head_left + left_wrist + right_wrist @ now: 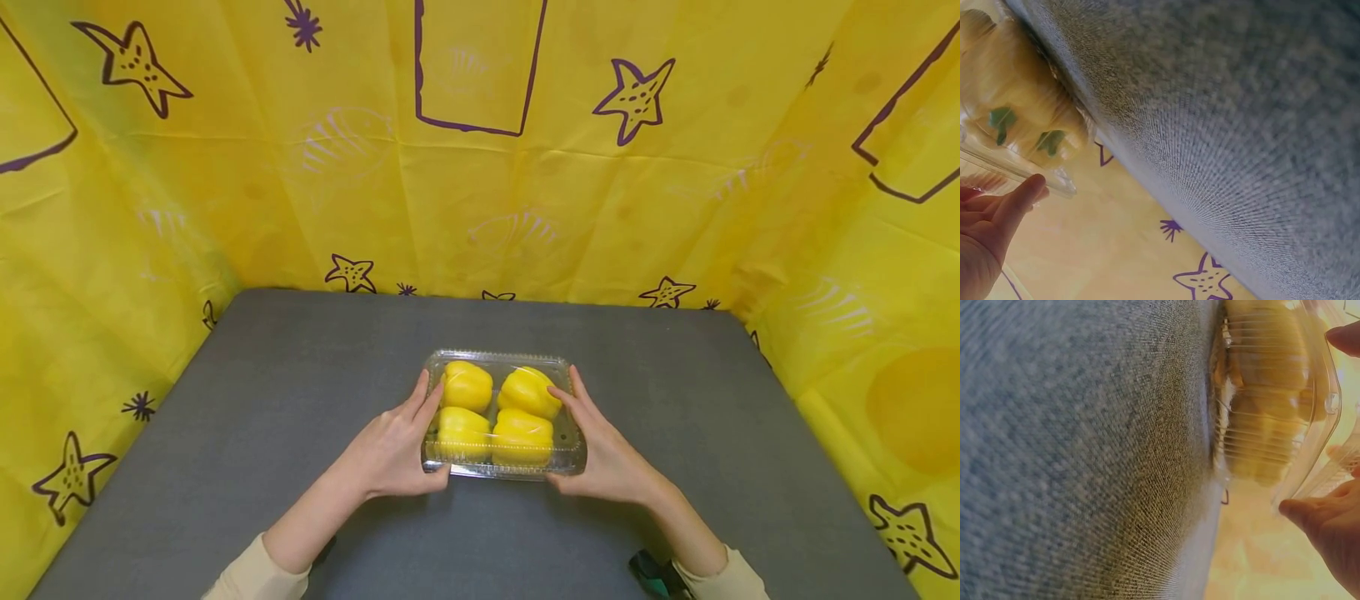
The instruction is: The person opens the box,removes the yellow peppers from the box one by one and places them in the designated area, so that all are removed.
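A clear plastic container [502,472] with a ribbed rim sits in front of me on the grey table. Several yellow bell peppers [467,387] lie inside it, and green stems [1002,122] show through its wall in the left wrist view. My left hand [393,450] grips its left side, thumb at the near corner. On the right side my right hand [611,458] holds it the same way, with one finger over the top. In the right wrist view the right thumb [1300,512] touches the flange. Whether the lid is fastened I cannot tell.
The grey tabletop [315,350] runs back to a yellow cloth [465,208] printed with starfish and fish, which also hangs on both sides. A dark strap-like item [652,575] is by the right wrist at the near edge.
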Action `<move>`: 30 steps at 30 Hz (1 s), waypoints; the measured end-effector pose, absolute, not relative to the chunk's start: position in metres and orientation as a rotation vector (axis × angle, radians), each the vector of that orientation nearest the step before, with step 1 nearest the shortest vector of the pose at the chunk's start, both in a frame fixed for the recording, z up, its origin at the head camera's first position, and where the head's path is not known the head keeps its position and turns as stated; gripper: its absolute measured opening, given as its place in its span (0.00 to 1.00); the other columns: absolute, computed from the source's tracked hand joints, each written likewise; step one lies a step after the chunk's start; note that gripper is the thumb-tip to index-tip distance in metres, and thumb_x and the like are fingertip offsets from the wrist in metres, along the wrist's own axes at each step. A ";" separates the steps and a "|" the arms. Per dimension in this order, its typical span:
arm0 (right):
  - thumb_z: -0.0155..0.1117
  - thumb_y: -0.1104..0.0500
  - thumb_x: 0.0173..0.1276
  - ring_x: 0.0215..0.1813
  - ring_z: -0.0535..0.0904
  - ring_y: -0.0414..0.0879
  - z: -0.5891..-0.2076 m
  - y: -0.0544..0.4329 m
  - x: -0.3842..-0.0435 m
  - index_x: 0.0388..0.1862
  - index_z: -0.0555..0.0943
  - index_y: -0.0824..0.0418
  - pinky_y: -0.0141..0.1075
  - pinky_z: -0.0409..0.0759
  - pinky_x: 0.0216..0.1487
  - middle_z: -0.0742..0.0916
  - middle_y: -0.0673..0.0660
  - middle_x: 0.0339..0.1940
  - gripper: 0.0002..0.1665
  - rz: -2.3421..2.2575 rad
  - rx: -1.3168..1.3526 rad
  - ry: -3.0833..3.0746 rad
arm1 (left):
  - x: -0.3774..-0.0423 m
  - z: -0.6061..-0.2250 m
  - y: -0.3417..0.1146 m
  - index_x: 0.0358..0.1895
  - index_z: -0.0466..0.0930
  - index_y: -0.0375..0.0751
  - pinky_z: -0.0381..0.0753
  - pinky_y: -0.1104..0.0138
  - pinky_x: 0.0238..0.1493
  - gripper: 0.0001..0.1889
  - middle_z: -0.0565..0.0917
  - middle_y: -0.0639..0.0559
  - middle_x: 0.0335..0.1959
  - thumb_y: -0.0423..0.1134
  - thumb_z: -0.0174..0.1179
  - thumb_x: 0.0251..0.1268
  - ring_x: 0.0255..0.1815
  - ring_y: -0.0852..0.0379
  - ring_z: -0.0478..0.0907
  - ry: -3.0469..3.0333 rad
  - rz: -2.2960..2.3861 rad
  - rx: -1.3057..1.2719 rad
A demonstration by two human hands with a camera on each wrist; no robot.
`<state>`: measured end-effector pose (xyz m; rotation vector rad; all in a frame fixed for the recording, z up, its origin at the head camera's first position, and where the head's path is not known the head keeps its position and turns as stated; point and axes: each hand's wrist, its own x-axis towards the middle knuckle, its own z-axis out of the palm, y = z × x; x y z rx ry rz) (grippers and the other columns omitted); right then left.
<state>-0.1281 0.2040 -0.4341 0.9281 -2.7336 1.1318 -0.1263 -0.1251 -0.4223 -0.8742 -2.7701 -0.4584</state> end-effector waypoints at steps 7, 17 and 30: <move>0.81 0.55 0.40 0.76 0.51 0.62 -0.435 0.206 -0.129 0.78 0.55 0.56 0.61 0.70 0.60 0.39 0.55 0.81 0.66 1.143 0.956 -2.740 | -0.128 -0.423 -0.128 0.72 0.60 0.31 0.82 0.62 0.31 0.53 0.60 0.29 0.72 0.56 0.67 0.40 0.33 0.48 0.83 -2.760 -0.442 -0.893; 0.78 0.57 0.42 0.77 0.50 0.61 -0.435 0.209 -0.131 0.78 0.54 0.57 0.61 0.68 0.61 0.39 0.55 0.81 0.65 1.153 0.987 -2.745 | -0.127 -0.422 -0.131 0.73 0.60 0.31 0.81 0.64 0.31 0.52 0.59 0.30 0.73 0.53 0.66 0.41 0.30 0.53 0.79 -2.778 -0.454 -0.931; 0.74 0.63 0.42 0.77 0.50 0.61 -0.432 0.213 -0.131 0.78 0.55 0.57 0.60 0.68 0.61 0.42 0.63 0.80 0.63 1.178 1.001 -2.759 | -0.129 -0.421 -0.134 0.72 0.60 0.30 0.72 0.70 0.23 0.51 0.59 0.29 0.72 0.50 0.66 0.41 0.18 0.61 0.66 -2.783 -0.477 -0.975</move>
